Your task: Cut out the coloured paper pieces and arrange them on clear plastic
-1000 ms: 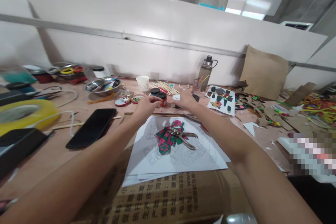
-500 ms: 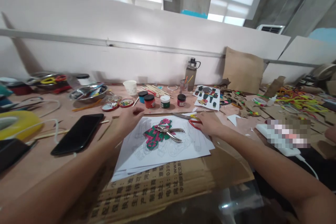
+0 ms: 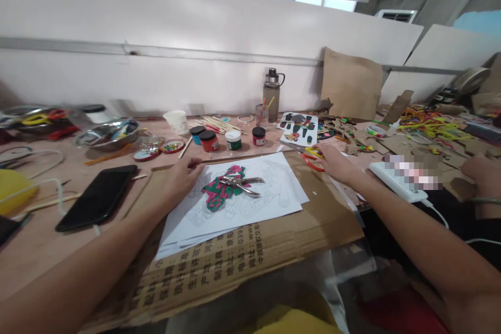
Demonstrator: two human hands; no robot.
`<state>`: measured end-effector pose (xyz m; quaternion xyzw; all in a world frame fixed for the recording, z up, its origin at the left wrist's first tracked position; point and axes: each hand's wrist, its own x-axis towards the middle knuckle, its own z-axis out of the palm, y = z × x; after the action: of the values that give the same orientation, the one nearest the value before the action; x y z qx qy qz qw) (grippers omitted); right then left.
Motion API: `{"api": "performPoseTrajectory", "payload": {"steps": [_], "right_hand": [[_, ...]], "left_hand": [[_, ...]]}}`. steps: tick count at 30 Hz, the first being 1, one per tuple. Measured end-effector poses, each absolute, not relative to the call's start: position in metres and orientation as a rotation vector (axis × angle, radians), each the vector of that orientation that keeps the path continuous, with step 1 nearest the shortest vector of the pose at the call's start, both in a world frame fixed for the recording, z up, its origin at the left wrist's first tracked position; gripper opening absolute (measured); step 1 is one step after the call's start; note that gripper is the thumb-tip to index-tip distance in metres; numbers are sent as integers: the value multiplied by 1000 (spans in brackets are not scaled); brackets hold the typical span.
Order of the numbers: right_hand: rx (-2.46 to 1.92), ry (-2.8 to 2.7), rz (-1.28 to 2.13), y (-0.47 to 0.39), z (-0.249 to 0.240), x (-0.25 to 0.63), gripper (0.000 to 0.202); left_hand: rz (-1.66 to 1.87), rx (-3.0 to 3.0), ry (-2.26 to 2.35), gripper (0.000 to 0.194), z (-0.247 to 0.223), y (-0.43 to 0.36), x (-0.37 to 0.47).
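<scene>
Right hand (image 3: 332, 163) closing round red-and-yellow-handled metal scissors (image 3: 311, 159), left hand (image 3: 188, 175) resting half-curled, holding nothing visible, beside smooth white paper sheets (image 3: 270, 209).
</scene>
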<state>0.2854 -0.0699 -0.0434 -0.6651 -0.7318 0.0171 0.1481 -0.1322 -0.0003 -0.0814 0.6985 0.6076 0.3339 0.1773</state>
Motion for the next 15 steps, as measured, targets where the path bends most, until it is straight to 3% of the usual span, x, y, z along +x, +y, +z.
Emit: {"api": "performPoseTrajectory", "payload": {"steps": [4,9,15], "right_hand": [[-2088,-1951,-25,-88,-47,326,45],[-2269,-1828,-43,-98,-60,341,32],[-2177,-1895,45,-108,-54,328,25]], "left_hand": [[903,1999,1719,17,-85,2,-133],[874,2013,1701,17,-90,7,-136],[833,1999,1722,18,-94,12,-139]]}}
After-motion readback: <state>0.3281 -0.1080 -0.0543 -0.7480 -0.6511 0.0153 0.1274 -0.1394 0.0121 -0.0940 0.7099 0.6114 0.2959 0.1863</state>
